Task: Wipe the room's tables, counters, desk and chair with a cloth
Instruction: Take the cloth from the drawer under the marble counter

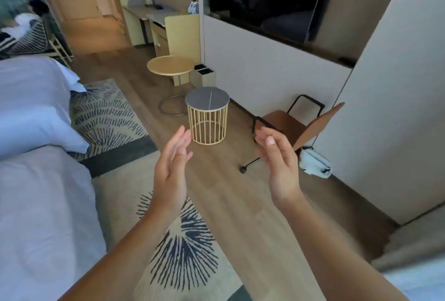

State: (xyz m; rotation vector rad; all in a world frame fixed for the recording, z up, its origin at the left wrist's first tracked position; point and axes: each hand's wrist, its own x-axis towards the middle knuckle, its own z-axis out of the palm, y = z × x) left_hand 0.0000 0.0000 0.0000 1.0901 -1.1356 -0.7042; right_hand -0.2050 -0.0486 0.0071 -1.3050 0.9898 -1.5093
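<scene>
My left hand (171,168) and my right hand (279,163) are raised in front of me, palms facing each other, fingers relaxed, holding nothing. Beyond them stands a small round side table (207,100) with a grey top and a cream wire base. Behind it is a round wooden table (170,65) on a metal ring foot. A brown chair (286,120) with black legs stands to the right by the wall. A desk (154,15) with a pale chair back (183,36) lies further back. I see no cloth in either hand.
A bed with white linen (36,156) fills the left. A patterned rug (183,247) covers the floor below my arms. A pale bag (315,163) lies by the chair. A small bin (203,74) stands at the wall. A person sits at far left.
</scene>
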